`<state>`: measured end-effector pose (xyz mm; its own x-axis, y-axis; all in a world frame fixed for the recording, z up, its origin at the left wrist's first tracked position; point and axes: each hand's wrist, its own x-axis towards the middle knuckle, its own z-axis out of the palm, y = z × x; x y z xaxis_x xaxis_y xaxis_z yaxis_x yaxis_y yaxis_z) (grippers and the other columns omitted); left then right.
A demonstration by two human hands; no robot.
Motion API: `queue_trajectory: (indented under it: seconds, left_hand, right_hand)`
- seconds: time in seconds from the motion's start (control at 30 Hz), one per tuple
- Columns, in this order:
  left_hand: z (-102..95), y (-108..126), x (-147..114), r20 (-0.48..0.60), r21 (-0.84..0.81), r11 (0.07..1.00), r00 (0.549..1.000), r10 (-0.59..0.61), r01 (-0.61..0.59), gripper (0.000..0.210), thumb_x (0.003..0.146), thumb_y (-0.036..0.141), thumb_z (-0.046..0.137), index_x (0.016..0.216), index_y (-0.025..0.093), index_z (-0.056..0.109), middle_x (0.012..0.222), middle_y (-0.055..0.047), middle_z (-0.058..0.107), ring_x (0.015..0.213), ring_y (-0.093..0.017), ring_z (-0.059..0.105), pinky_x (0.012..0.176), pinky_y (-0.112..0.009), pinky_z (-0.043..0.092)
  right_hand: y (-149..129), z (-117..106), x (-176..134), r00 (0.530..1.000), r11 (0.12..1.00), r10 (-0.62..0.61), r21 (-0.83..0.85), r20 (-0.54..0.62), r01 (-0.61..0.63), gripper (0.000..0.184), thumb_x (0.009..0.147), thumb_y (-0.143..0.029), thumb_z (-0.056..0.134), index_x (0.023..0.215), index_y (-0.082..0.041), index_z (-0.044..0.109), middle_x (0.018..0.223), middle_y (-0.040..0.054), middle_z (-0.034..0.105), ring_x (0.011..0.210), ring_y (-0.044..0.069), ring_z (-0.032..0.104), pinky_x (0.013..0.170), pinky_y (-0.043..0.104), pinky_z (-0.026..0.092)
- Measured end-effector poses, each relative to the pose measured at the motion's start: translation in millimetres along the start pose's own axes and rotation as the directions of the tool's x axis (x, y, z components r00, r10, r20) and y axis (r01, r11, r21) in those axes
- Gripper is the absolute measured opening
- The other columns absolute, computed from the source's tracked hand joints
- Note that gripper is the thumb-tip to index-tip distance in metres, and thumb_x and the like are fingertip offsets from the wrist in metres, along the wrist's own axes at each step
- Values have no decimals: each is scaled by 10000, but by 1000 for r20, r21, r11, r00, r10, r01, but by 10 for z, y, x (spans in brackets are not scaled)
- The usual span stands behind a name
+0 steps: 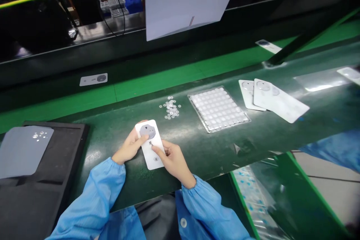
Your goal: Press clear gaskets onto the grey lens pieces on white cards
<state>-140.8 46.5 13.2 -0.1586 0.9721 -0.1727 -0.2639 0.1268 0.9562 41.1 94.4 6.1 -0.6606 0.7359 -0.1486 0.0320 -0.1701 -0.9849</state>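
Observation:
Between my two hands is a white phone back panel (155,154) with a round grey camera area at its top and small dark marks below. My left hand (131,144) grips its upper left side, the thumb lying on the camera area. On the right edge my right hand (174,158) is closed, its thumb pressed on the panel's face near the middle. Fingers behind the panel are hidden. Just beyond it lies a loose pile of small clear discs (171,108). To the right of the pile rests a clear tray (219,108) with rows of whitish round pieces.
More white panels (278,99) overlap at the right on the green bench (191,146). Grey panels (25,152) lie on a black tray (71,168) at the left. One panel (93,79) sits at the back. A blue sleeve (334,150) of another person reaches in at right, above a green-edged bin (312,195).

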Motion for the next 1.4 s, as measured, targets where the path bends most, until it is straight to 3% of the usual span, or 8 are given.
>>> queue_trajectory:
  seconds: [0.1,0.3,0.63,0.77,0.9,1.17,1.33,1.4]
  left_hand:
    - [48,47,-1,100,-40,999,995,-6,10,609,802,387,818,1317,180,568,1203,-98,690,1081,-238,662,951,-336,516]
    - [386,38,51,-261,212,977,962,81,-25,481,792,426,830,1124,156,610,918,-39,697,806,-172,650,731,-274,521]
    - [288,-55,82,-159,41,999,987,15,-9,450,835,468,735,1163,169,657,1031,-59,719,948,-231,662,839,-321,511]
    - [419,-27,106,-274,255,965,952,136,-64,343,888,451,703,1058,162,628,941,-38,671,866,-188,625,787,-291,493]
    - [433,27,83,-181,316,948,979,89,-28,441,878,428,732,1178,163,549,970,-38,650,885,-190,621,808,-300,503]
    - [225,92,-4,84,101,995,996,-38,29,615,833,410,794,1327,190,499,1177,-95,667,1074,-235,649,925,-334,517]
    - [384,77,26,-172,245,969,982,79,-35,636,796,368,835,1314,181,519,1028,-69,681,872,-201,678,753,-291,545]
    - [418,83,0,-241,362,925,947,214,-117,752,779,349,858,1410,232,466,1146,-85,671,937,-220,689,764,-308,561]
  right_hand:
    - [17,-63,-38,1000,1000,-5,-11,-10,5,349,910,-503,666,944,-159,708,771,43,743,625,178,663,540,252,501]
    - [86,-127,-109,995,977,-76,-204,-63,62,344,956,-475,610,828,-163,682,666,21,654,578,156,588,514,244,433]
    - [78,-184,-103,1000,998,11,-66,-24,-12,350,937,-498,634,915,-157,708,747,41,713,635,184,646,559,260,490]
    - [83,-165,-99,998,986,-27,-164,-50,19,350,948,-493,618,862,-161,691,706,33,692,614,176,626,543,257,470]
    - [82,-158,-101,999,989,-5,-147,-42,-1,371,947,-520,613,877,-165,691,731,42,715,627,188,641,551,267,491]
    - [65,-187,-90,1000,997,13,-82,-9,-13,369,935,-537,633,919,-176,710,778,43,730,669,205,662,591,292,518]
    - [80,-188,-96,999,989,-18,-147,-33,13,373,944,-528,622,828,-176,671,685,24,674,600,178,609,542,269,462]
    - [90,-186,-102,999,990,-15,-143,-39,9,375,949,-531,614,846,-176,677,690,23,675,599,177,608,538,266,463]
